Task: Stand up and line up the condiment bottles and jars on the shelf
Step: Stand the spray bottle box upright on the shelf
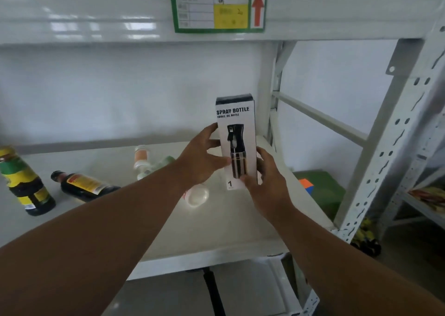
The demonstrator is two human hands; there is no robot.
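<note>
A tall white spray bottle box (237, 144) stands upright near the right end of the shelf (216, 234), held between both hands. The left hand (204, 158) clasps its left side, thumb across the front; the right hand (267, 178) grips the lower right corner. Behind the left forearm lie a dark sauce bottle (84, 185) and small jars (142, 158), while a yellow-labelled bottle (24, 183) stands tilted at far left. Bare shelf lies toward the front edge.

A storeroom: grey slotted-steel racking (395, 132) bearing a green-bordered location label (218, 7) with red arrow.
</note>
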